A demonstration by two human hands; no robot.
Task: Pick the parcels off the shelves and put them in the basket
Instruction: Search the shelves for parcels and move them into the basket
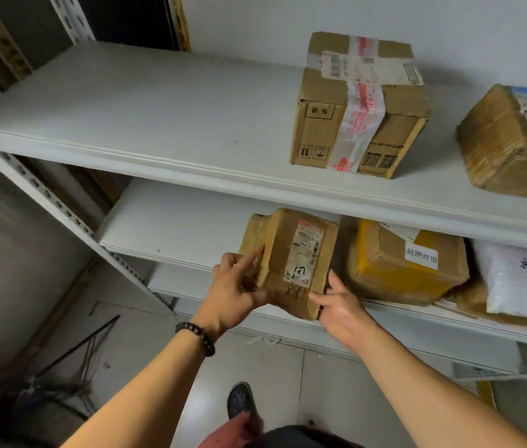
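Observation:
A small brown cardboard parcel (291,257) with a white label sits at the front edge of the middle shelf (171,231), partly over the edge. My left hand (236,289) grips its left side, fingers on the taped end. My right hand (341,305) holds its lower right corner. Beside it on the same shelf lie a yellow-taped box (401,263) and a white bag parcel (520,279). On the upper shelf (158,101) stand a taped brown box (359,105) and another brown parcel (508,143). A dark wire basket (61,376) shows at the lower left.
The white metal rack has a slotted upright (61,208) at the left. Grey tiled floor (288,376) lies below, with my dark shoe (239,399) on it. A lower shelf edge (417,344) runs under the middle shelf.

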